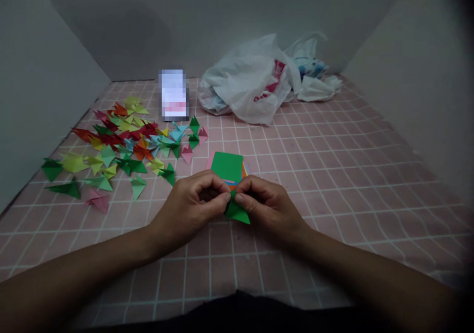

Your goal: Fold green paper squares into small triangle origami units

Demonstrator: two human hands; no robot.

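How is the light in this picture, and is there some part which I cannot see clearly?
Head view: dim overall, fading to black at the right edge; head view: the bright screen is covered by coarse pixel blocks, so unreadable; head view: the folded green paper between the fingers shows clearly in outline, its fine creases not.

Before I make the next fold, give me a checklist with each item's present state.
1. Left hand pinching the green folded paper: ok.
2. Right hand pinching it too: ok.
3. Square paper stack just beyond the hands, green sheet uppermost: ok.
4. Finished-side origami pieces kept left of the stack: ok.
5. White plastic bag away from both hands: ok.
6. Creases sharp and aligned: cannot tell, partly hidden.
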